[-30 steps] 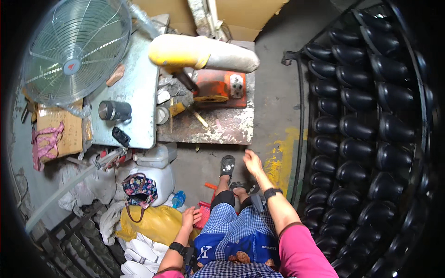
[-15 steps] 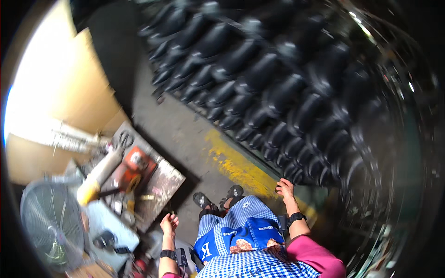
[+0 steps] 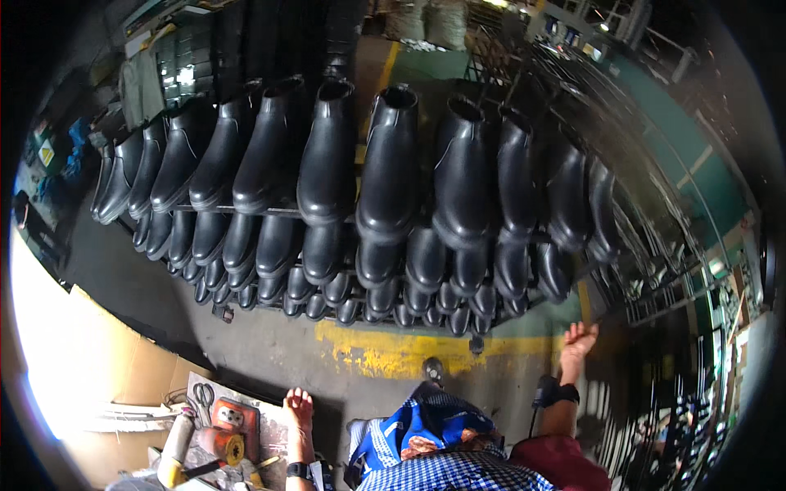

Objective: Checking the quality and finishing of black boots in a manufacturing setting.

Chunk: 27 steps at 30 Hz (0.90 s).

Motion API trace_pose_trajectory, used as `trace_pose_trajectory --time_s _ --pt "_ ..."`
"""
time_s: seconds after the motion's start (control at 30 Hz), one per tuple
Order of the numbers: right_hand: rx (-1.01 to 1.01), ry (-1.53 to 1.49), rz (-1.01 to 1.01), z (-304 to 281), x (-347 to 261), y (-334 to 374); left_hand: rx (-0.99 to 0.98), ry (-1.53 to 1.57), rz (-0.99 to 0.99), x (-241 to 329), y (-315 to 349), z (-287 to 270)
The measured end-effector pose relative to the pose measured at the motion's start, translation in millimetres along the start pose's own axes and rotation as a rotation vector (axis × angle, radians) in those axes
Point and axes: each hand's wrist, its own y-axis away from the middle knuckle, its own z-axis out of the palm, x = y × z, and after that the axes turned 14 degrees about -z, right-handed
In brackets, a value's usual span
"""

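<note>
My left hand point(image 3: 298, 405) is held out beside the small work table at the lower left, its fingers loosely curled and holding nothing. To the right, my right hand point(image 3: 578, 342) is raised near the right end of a rack, empty, with its fingers apart and slightly bent. Neither hand touches the black ankle boots point(image 3: 388, 168), which stand in tiered rows on the rack ahead of me. A dark band sits on each wrist. My blue checked apron point(image 3: 434, 430) shows between my arms.
The work table point(image 3: 274, 409) carries scissors point(image 3: 203, 394) and an orange power tool point(image 3: 229, 442). Cardboard point(image 3: 123, 360) stands at the left. A worn yellow stripe point(image 3: 393, 350) crosses the floor before the boots. Metal racks point(image 3: 655, 286) line the right side.
My view has turned and risen, so the boot rack now lies straight across ahead. The fan has left the picture. My right hand reaches farther out to the right; both hands stay empty.
</note>
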Motion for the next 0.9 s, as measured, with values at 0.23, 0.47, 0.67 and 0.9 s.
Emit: trace_pose_trajectory --time_s 0.23,0.47,0.67,0.9 --pt "-0.155 0.127 -0.548 67 -49 -128 0.12 -0.299 0.319 -37 0 269" --pt "-0.199 0.061 -0.399 200 -4 -126 0.012 -0.256 0.588 -72 5 449" --pt "-0.347 0.031 -0.397 231 29 -133 0.197 -0.208 0.867 -69 -28 463" --pt "-0.503 0.058 -0.435 262 58 -101 -0.197 0.277 0.689 -60 -60 487"
